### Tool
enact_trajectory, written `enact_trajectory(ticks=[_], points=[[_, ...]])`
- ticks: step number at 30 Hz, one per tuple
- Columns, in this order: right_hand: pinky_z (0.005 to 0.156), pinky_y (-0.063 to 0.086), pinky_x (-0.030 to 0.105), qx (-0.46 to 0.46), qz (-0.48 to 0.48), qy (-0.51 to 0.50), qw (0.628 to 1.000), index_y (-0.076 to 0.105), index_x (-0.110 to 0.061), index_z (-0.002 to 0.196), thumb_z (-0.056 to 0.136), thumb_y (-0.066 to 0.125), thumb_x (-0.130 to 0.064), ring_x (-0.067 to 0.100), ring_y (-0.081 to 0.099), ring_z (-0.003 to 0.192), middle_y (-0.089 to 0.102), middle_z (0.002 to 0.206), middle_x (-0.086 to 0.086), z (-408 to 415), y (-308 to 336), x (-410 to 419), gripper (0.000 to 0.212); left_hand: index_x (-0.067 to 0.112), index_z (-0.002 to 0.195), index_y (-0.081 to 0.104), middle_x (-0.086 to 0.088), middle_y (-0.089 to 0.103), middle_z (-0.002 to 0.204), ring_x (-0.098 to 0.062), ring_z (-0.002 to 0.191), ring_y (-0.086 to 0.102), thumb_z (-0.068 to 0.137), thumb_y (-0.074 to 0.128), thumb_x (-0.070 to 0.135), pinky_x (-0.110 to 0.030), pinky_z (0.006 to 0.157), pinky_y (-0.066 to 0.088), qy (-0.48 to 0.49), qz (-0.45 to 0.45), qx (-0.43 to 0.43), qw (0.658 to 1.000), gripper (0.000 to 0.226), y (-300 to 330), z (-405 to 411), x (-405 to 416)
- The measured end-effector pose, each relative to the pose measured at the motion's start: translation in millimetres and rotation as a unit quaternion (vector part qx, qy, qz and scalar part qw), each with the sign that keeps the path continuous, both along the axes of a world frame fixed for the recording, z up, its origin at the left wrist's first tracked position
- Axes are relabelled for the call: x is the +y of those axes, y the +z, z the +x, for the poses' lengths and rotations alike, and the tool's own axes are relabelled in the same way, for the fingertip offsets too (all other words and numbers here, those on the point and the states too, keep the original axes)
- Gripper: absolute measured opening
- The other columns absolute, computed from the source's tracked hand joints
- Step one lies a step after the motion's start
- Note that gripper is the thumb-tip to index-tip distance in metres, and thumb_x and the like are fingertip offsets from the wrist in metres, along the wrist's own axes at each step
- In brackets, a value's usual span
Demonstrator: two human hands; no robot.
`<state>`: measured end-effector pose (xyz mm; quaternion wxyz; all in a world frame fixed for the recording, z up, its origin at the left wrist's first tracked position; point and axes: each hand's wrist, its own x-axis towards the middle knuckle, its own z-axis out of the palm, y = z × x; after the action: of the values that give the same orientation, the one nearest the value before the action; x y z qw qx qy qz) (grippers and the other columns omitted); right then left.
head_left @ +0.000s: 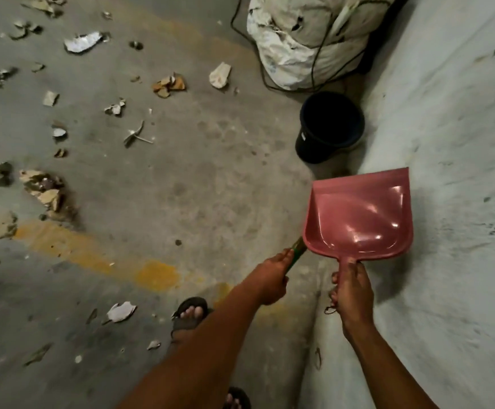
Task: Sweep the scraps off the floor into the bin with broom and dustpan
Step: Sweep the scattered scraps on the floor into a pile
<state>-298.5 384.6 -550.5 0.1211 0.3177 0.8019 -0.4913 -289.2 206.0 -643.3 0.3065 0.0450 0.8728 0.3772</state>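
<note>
Pink plastic is catching the light where the dustpan (358, 214) is being held up off the ground, its pan showing nothing inside and its front lip pointing toward the black bin (330, 128). The right hand (352, 290) is wrapping closed around the dustpan's short handle, thumb lying along the top. The left hand (272, 276) is gripping the green handle of the broom (295, 252), whose far end is passing behind the dustpan's left edge, so the bristles are not showing. No brand or readable writing is showing on the dustpan; a small pale mark on the bin's side is too small to read.

The bin is standing open-mouthed on the concrete floor (199, 178), tucked just beside the pale wall (452, 143) that is running down the right side. Behind it a bulging white sack (302, 39) is sitting with a dark cable (317, 63) looping over it and along the ground. Scraps (42, 187) of paper, cardboard and crumbled material are lying scattered across the left half of the floor, well apart from the bin, with more near the sandalled foot (191, 314). Between the scraps and the bin a broad stretch of bare concrete is lying open, crossed lower left by a worn yellow stripe (72, 249).
</note>
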Motion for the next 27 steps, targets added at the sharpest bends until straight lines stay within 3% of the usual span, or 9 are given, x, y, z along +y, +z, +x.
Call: enact_trajectory(ticks=[6,12,17,21,27], points=[[0.059,0.045,0.037,0.011,0.031,-0.016,0.999,0.061,-0.028,0.090,0.100,0.041,-0.070,0.021,0.055,0.062,0.061,0.078,0.003,-49,-62,13,0.048,0.014,0.170,0.009,-0.008,0.010,0.177,-0.032,0.156,0.030,0.101,0.053,0.007,-0.037,0.126,0.029,-0.023,-0.027,-0.032,0.999,0.081,-77,-105,20],[0.045,0.037,0.028,-0.018,0.010,-0.027,0.999,0.058,-0.018,0.094,0.109,0.040,-0.054,0.012,0.046,0.045,0.054,0.075,0.006,-78,-128,-34,0.043,0.016,0.169,0.013,-0.007,0.018,0.175,-0.032,0.152,0.037,0.099,0.053,0.010,-0.039,0.123,0.035,0.152,-0.091,-0.083,0.981,0.081,-139,-140,-68],[0.046,0.038,0.027,-0.050,-0.022,-0.005,0.998,0.065,-0.021,0.101,0.109,0.040,-0.057,0.010,0.047,0.049,0.054,0.076,0.003,-85,-140,-95,0.044,0.012,0.169,0.016,-0.006,0.019,0.175,-0.035,0.150,0.040,0.104,0.050,0.013,-0.040,0.120,0.035,0.260,-0.135,-0.059,0.954,0.073,-139,-122,-167],[0.046,0.040,0.026,-0.066,-0.012,0.034,0.997,0.065,-0.016,0.103,0.110,0.038,-0.054,0.015,0.049,0.054,0.055,0.075,0.003,-95,-125,-131,0.048,0.011,0.169,0.014,-0.008,0.017,0.176,-0.037,0.152,0.037,0.108,0.048,0.015,-0.040,0.122,0.034,0.319,-0.109,-0.021,0.941,0.070,-111,-97,-195],[0.052,0.044,0.029,-0.070,0.002,0.023,0.997,0.064,-0.014,0.122,0.110,0.037,-0.055,0.020,0.052,0.059,0.059,0.083,0.008,-130,-108,-149,0.051,0.018,0.169,0.019,-0.003,0.021,0.175,-0.027,0.154,0.036,0.104,0.048,0.018,-0.031,0.124,0.029,0.233,0.000,0.032,0.972,0.072,-84,-99,-151]])
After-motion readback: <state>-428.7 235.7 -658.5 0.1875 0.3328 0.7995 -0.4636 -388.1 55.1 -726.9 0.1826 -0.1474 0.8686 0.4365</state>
